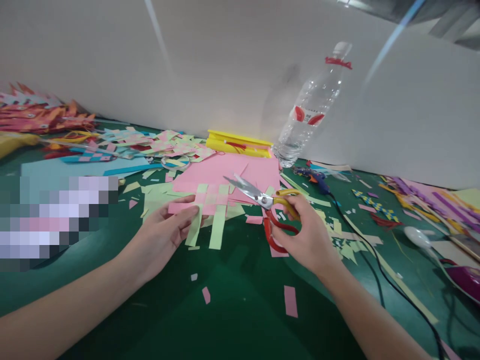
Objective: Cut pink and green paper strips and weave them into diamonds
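Both forearms [93, 282] are bare and slender, narrowing toward slim wrists [133, 257], with slim, ungloved fingers [184, 216].

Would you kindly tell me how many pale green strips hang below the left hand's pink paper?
2: the first strip at the left hand, the second strip to the right; the hand may hide more.

Bottle [309, 116]: far, by the wall [210, 65]
Scissors [265, 201]: middle, in the right hand [310, 237]
Paper strips [212, 199]: left of the scissors, in the left hand [162, 235]
Glue gun [318, 182]: on the table [243, 325], right of the scissors
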Tool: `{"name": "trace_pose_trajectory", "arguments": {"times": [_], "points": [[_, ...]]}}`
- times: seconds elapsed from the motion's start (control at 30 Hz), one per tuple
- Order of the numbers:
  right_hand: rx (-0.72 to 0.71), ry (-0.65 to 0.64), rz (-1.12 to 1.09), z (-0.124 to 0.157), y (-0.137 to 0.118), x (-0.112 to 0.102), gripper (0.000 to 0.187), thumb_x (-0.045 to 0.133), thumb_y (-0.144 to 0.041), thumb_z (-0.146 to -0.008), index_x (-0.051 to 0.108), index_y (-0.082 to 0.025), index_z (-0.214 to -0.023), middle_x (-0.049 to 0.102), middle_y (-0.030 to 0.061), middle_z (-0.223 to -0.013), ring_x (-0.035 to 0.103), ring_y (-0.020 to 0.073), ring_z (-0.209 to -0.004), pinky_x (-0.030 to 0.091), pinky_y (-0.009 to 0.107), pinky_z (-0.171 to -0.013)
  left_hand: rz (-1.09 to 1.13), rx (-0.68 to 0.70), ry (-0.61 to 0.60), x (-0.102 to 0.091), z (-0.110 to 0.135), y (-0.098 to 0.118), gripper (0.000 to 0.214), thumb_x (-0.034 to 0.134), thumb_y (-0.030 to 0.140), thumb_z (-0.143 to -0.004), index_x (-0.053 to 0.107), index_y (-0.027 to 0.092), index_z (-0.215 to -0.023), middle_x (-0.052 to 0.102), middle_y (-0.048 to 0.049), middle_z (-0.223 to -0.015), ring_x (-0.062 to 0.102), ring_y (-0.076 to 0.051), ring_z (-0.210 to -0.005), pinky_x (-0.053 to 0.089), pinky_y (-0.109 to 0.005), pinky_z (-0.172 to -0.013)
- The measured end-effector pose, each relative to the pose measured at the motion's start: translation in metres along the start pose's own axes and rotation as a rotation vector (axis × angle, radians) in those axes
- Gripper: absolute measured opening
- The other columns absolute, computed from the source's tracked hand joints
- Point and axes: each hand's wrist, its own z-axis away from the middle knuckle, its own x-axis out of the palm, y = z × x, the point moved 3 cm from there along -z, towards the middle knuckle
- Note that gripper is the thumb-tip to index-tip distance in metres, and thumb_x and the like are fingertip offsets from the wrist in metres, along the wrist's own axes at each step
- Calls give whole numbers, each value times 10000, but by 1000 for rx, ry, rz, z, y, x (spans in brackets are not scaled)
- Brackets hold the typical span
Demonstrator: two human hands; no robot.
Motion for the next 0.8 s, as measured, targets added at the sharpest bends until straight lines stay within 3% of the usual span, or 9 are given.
{"name": "trace_pose_trajectory", "arguments": {"times": [0.17, 0.27, 0.53, 0.8], "points": [[-170, 23, 257, 4, -10, 4, 453, 616, -346, -692, 436, -171, -1070, 553, 121, -1015, 534, 284, -974, 461, 456, -835, -36, 60, -25, 1, -1, 0, 211, 697, 134, -756, 613, 170, -946, 619, -19, -782, 607, -103, -667, 536, -161, -554], [-232, -26, 343, 8, -14, 8, 496, 633, -373, -671, 438, -163, -1076, 545, 126, -1029, 506, 309, -1027, 406, 491, -897, -31, 60, -49, 1, -2, -1, 200, 716, 133, -740, 627, 162, -917, 591, 7, -740, 550, -60, -584, 507, -121, -504], [-304, -38, 348, 8, -14, 9, 431, 608, -341, -709, 480, -167, -1081, 582, 106, -1007, 536, 283, -998, 407, 463, -880, 8, 49, -88, 1, -1, -3, 287, 784, 209, -680, 662, 162, -935, 542, 32, -681, 480, -34, -534, 451, -86, -442], [-335, -28, 326, 9, -15, 10, 439, 619, -324, -712, 507, -136, -1093, 603, 116, -1015, 546, 271, -990, 421, 431, -869, 7, 30, -122, 3, 0, -5, 261, 785, 219, -679, 677, 190, -915, 593, 18, -736, 495, -37, -549, 461, -95, -456]]}}
